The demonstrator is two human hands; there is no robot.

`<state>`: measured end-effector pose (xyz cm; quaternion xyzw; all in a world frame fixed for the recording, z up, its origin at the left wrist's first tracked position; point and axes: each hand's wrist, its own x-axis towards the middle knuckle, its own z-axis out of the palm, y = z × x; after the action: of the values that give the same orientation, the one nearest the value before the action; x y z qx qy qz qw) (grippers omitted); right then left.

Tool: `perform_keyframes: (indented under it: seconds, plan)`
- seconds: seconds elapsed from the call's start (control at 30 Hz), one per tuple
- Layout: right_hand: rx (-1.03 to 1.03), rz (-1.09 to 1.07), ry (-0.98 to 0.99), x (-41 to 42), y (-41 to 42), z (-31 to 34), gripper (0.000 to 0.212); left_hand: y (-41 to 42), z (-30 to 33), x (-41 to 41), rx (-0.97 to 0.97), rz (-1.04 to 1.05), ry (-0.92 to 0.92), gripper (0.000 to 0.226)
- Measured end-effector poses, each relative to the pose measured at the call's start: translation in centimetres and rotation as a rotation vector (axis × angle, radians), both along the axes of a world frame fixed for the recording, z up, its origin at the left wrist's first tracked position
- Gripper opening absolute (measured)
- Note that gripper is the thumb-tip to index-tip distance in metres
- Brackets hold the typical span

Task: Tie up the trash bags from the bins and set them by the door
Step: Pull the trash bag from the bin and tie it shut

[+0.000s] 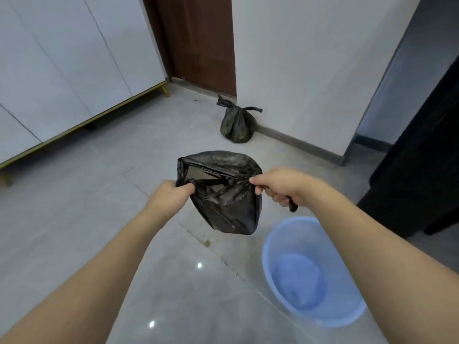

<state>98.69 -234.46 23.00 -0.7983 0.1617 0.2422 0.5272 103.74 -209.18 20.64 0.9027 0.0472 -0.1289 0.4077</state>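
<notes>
A black trash bag [224,202] hangs in mid-air above the grey tiled floor, its mouth stretched wide between my hands. My left hand [171,193] grips the left edge of the mouth. My right hand [280,186] pinches the right edge, with a bag handle poking out below the fist. A second black trash bag [236,125], knotted at the top, sits on the floor against the wall beside the brown door [198,40]. An empty blue plastic bin [305,271] stands on the floor at lower right, below my right forearm.
White cabinets [62,70] on short legs run along the left wall. A dark piece of furniture [422,170] stands at the right edge. A grey baseboard [298,142] lines the white wall behind the tied bag.
</notes>
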Motion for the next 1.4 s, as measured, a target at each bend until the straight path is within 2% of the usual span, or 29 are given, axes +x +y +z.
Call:
perform_keyframes:
  seconds: [0.13, 0.23, 0.33, 0.4, 0.43, 0.47, 0.5, 0.53, 0.6, 0.67, 0.7, 0.77, 0.83, 0.87, 0.93, 1.03, 1.13, 1.23, 1.4]
  plan:
    - [-0.370, 0.262, 0.111, 0.0, 4.3, -6.1, 0.022, 5.1, -5.9, -1.2, 0.435, -0.260, 0.169, 0.038]
    - [-0.612, 0.364, 0.083, -0.7, 6.6, -11.4, 0.015, 9.0, -11.5, -3.1, 0.840, -0.427, 0.246, 0.034]
    - [-0.700, 0.386, 0.041, -1.9, 7.4, -14.9, 0.030, 12.6, -13.1, -3.9, 1.192, -0.520, 0.328, 0.032]
    - [-0.747, 0.400, 0.049, -2.9, 7.9, -15.7, 0.033, 13.7, -13.2, -4.1, 1.375, -0.508, 0.379, 0.052]
    - [-0.765, 0.408, 0.051, -3.2, 8.2, -16.0, 0.033, 13.6, -13.7, -4.3, 1.402, -0.525, 0.347, 0.075]
    - [-0.786, 0.412, 0.047, -3.2, 8.5, -16.2, 0.032, 12.9, -14.4, -4.6, 1.344, -0.577, 0.245, 0.100]
    - [-0.810, 0.411, 0.032, -3.3, 8.9, -16.3, 0.030, 11.8, -15.1, -5.1, 1.224, -0.640, 0.094, 0.115]
    - [-0.846, 0.411, 0.008, -3.2, 9.3, -16.2, 0.027, 10.4, -15.6, -5.7, 1.092, -0.697, -0.057, 0.120]
    - [-0.934, 0.421, -0.019, -3.2, 9.9, -15.7, 0.016, 8.0, -16.5, -6.5, 0.966, -0.801, -0.305, 0.105]
    - [-1.040, 0.419, -0.025, -3.7, 10.4, -14.8, 0.013, 6.7, -16.3, -6.4, 1.015, -0.865, -0.486, 0.065]
    - [-1.100, 0.419, -0.032, -4.0, 10.5, -14.4, 0.018, 6.4, -15.9, -6.2, 1.027, -0.854, -0.514, 0.045]
    - [-1.231, 0.452, -0.072, -4.6, 10.9, -14.2, 0.047, 6.1, -15.4, -5.7, 0.929, -0.761, -0.460, 0.028]
    - [-1.256, 0.515, -0.214, -4.7, 11.9, -14.6, 0.080, 6.0, -15.0, -5.3, 0.759, -0.684, -0.417, 0.026]
    - [-1.234, 0.553, -0.290, -4.5, 12.6, -15.1, 0.088, 5.8, -14.9, -5.2, 0.693, -0.671, -0.419, 0.025]
    - [-1.176, 0.624, -0.361, -3.8, 14.3, -16.2, 0.080, 5.7, -14.8, -5.4, 0.630, -0.701, -0.426, 0.024]
    - [-1.138, 0.637, -0.388, -2.6, 15.5, -17.0, 0.036, 5.9, -15.2, -5.4, 0.697, -0.773, -0.448, 0.026]
    - [-1.163, 0.647, -0.429, -1.9, 15.2, -17.6, 0.024, 6.7, -15.7, -5.3, 0.836, -0.808, -0.459, 0.024]
    - [-1.142, 0.731, -0.412, -1.8, 14.9, -17.9, 0.031, 7.0, -16.5, -5.7, 0.924, -0.820, -0.441, 0.028]
    - [-1.186, 0.913, -0.296, -2.4, 15.0, -18.6, 0.080, 6.7, -17.1, -7.4, 1.045, -0.840, -0.284, 0.065]
